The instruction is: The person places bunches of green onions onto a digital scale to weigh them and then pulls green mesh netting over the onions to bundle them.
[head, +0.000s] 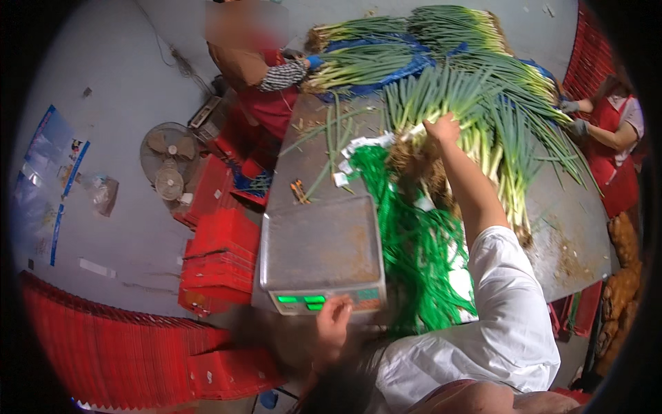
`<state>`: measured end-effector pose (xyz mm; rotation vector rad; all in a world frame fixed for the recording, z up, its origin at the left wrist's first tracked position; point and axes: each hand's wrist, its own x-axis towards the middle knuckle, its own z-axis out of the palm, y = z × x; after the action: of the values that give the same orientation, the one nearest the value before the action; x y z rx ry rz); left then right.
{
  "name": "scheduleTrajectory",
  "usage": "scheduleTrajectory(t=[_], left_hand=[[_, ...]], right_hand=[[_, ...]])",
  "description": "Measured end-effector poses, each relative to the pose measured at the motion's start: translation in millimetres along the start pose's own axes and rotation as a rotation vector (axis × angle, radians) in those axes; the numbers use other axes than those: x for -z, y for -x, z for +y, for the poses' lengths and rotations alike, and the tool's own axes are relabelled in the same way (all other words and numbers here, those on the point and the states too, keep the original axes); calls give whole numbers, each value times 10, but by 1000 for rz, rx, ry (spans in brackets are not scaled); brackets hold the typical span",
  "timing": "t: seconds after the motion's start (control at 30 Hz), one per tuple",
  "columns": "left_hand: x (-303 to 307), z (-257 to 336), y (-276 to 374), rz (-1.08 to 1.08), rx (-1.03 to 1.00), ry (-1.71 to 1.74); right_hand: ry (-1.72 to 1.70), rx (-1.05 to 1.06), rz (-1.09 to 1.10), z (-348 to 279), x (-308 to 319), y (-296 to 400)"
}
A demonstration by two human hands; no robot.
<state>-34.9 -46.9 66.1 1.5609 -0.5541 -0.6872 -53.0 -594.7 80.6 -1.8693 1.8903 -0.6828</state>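
My right hand (444, 129) reaches across the metal table onto a pile of green onions (478, 137), its fingers closed around some stalks. The roots (434, 173) of these onions point toward me and carry soil. In front of my body, my left hand (333, 323) is at the display panel of a digital scale (320, 248). Its fingers are loosely curled and apart, slightly blurred, with nothing visible in them. The scale's metal pan is bare and its display glows green. Between the scale and the onions lies a heap of green plastic ties (421, 264) with white tags.
Orange-handled clippers (298, 191) and loose leaves lie behind the scale. More onions rest on blue sheeting (421, 67). Co-workers' gloved hands touch onions at far left (314, 62) and right (578, 127). Red crates (220, 259) and a fan (169, 155) stand left.
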Motion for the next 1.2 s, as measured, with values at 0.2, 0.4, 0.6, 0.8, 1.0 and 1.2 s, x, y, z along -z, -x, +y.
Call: scheduleTrajectory(t=[0.2,0.4,0.6,0.8,1.0,1.2], left_hand=[[1234,-1022,-184,-303,156,-297],[1339,-1471,-233,-163,-175,-381],[774,-367,-376,-194,210,276],[381,-105,-357,-111,-23,145],[-293,18,-423,-496,101,378],[-1245,254,-616,-911,195,444]], right_hand=[[174,-225,-34,-610,-477,151],[207,-174,126,-313,-690,35],[55,-298,-54,233,-288,-396],[-179,-61,-473,448,830,-116],[-273,22,-326,1642,1053,915],[-530,277,-413,1711,1816,1991]])
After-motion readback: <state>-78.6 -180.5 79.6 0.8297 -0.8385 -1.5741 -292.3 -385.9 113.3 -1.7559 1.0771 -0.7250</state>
